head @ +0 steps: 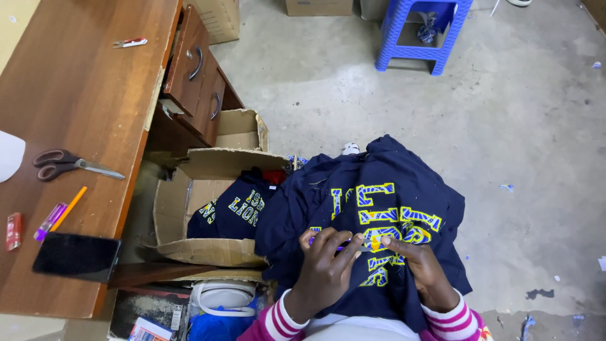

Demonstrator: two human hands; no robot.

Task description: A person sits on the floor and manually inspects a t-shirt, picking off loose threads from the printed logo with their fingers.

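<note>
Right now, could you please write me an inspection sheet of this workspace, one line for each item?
Surface: wooden desk at the left, drawers partly open; work is done on the lap.
Job's things: navy garment with yellow and blue letters on the lap; small purple tool held at the letters.
Clutter: scissors, thread snips, dark phone, pens, torn cardboard box holding more navy garments.
Hands: left hand grips the tool; right hand presses the fabric.
Cables: nothing seen.
Surroundings: concrete floor with scraps, blue plastic stool, white bag below the box.
</note>
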